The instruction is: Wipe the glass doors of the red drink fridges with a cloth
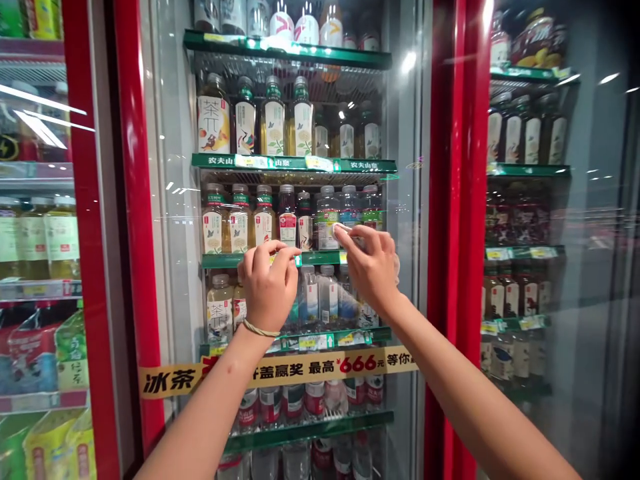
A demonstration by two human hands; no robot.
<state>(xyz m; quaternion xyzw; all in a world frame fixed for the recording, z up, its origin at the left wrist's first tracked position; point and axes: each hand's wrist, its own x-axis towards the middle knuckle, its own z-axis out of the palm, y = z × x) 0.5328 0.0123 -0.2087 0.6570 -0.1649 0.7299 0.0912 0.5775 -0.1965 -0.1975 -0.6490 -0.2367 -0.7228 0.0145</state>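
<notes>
My left hand [271,283] is raised before a glass cooler door [405,200], its fingers bent and drawn together. Whatever it may hold is hidden behind the fingers. A thin band circles that wrist. Higher and to the right, my right hand [373,263] is closed in a pinch. A small whitish bit [337,228] shows at its fingertips, too small to name. Behind the hands, through the glass, stand rows of drink bottles, among them a dark bottle with a red label [287,217] and a clear bottle [327,217]. I cannot tell whether either hand touches the glass.
A yellow promotional strip [300,365] crosses the door below my hands. Green-edged shelves [295,163] carry bottles above and below. Red door frames [131,200] stand on both sides. More cooler shelves with bottles [63,237] and packs are at left; others appear at right.
</notes>
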